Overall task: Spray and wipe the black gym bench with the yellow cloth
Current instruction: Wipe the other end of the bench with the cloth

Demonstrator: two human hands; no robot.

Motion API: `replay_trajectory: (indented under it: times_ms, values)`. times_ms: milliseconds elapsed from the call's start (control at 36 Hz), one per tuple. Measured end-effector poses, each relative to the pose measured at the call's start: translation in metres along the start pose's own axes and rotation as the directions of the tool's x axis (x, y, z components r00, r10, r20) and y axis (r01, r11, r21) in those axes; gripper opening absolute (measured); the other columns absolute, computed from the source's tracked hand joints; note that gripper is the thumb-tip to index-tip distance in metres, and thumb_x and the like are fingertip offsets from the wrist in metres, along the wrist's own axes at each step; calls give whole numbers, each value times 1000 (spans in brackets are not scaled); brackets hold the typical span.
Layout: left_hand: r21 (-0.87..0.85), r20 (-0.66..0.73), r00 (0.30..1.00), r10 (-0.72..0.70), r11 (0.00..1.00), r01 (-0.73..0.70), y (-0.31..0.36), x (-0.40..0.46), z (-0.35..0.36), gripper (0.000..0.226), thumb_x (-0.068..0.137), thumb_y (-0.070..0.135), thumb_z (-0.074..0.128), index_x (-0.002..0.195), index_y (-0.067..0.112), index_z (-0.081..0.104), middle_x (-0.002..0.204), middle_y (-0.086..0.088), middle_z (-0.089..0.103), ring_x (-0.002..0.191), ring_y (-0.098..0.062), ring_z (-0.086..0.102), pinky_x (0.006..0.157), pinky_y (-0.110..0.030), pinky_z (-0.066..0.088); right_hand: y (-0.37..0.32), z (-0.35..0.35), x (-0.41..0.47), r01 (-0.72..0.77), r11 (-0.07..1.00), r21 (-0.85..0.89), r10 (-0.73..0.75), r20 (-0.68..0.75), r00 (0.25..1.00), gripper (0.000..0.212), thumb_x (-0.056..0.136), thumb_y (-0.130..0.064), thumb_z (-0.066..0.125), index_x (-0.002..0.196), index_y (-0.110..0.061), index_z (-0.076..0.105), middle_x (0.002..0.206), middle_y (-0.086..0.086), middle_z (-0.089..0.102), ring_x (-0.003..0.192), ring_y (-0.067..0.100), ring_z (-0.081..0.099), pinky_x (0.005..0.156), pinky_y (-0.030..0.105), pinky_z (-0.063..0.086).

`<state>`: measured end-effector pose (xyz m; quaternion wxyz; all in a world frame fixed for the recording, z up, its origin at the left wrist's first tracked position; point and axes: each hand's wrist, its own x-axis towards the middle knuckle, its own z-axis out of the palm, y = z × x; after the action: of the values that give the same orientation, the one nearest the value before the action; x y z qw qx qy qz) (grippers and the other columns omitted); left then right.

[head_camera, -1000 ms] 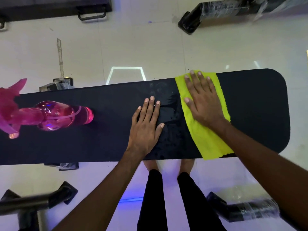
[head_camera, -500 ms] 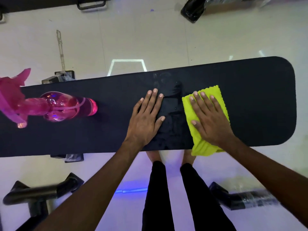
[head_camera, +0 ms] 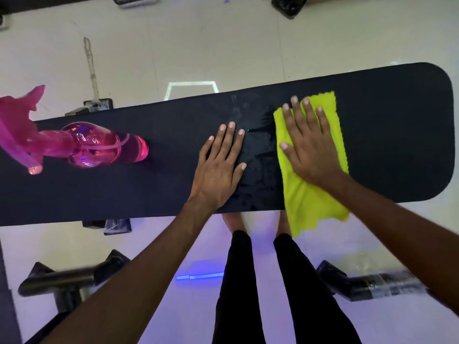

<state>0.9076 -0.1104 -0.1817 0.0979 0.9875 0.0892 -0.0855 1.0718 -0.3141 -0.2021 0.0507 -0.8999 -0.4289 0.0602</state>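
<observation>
The black gym bench (head_camera: pixel 397 135) stretches across the view from left to right. My right hand (head_camera: pixel 308 145) presses flat on the yellow cloth (head_camera: pixel 310 202), which lies across the pad right of centre and hangs over the near edge. My left hand (head_camera: pixel 221 167) rests flat on the bare pad, fingers spread, just left of a wet shiny patch (head_camera: pixel 260 150) with droplets. A pink spray bottle (head_camera: pixel 87 145) stands on the bench at the far left, well away from both hands.
Black bench legs (head_camera: pixel 62 281) and a wrapped foot (head_camera: pixel 372 286) sit on the pale tiled floor on the near side. My legs in black trousers (head_camera: pixel 260 281) stand between them. More dark equipment (head_camera: pixel 288 6) lies on the floor beyond the bench.
My right hand slid the yellow cloth toward the near edge, then back toward the far edge, so it spreads longer across the pad. My left hand stayed put.
</observation>
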Motion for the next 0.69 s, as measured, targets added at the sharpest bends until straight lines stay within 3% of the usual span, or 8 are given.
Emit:
replay_trajectory:
  times_ms: [83,194,306,583,694]
  values:
    - [-7,5,1000,-8,1000,8,0,0,-1,65,111,43,23,167,15,9,176,-9,6,163,-24,5,131,-43,14,1,-4,5,-70,998,2,70,4,998,73,113,-51,19,173,-12,2,181,14,4,169,33,3,136,54,5]
    - [-4,28,999,-44,999,44,4,-6,-2,64,111,42,23,167,17,7,175,-11,3,163,-27,2,131,-44,12,-33,1,-38,-365,930,47,366,-13,931,77,112,-47,26,171,-4,6,179,24,4,167,41,4,134,61,10]
    - [-19,37,995,-89,996,90,6,-11,-1,63,110,42,23,168,21,9,175,-14,4,163,-30,3,131,-45,12,-59,5,-46,-457,889,37,457,0,889,78,110,-46,24,170,-1,5,179,25,4,166,44,5,133,63,10]
    - [-66,-19,969,-245,968,243,3,-33,8,65,109,45,29,166,15,22,172,-21,14,161,-34,12,129,-48,17,-68,-5,65,-334,943,8,334,-39,942,79,111,-51,22,170,0,9,178,26,6,165,48,6,133,64,9]
    - [-98,-19,932,-363,928,360,3,-45,10,68,108,46,29,166,11,20,173,-19,11,162,-32,10,129,-47,16,-71,-6,73,-179,984,-14,179,5,984,81,109,-51,24,170,0,7,179,24,6,166,47,6,134,64,8]
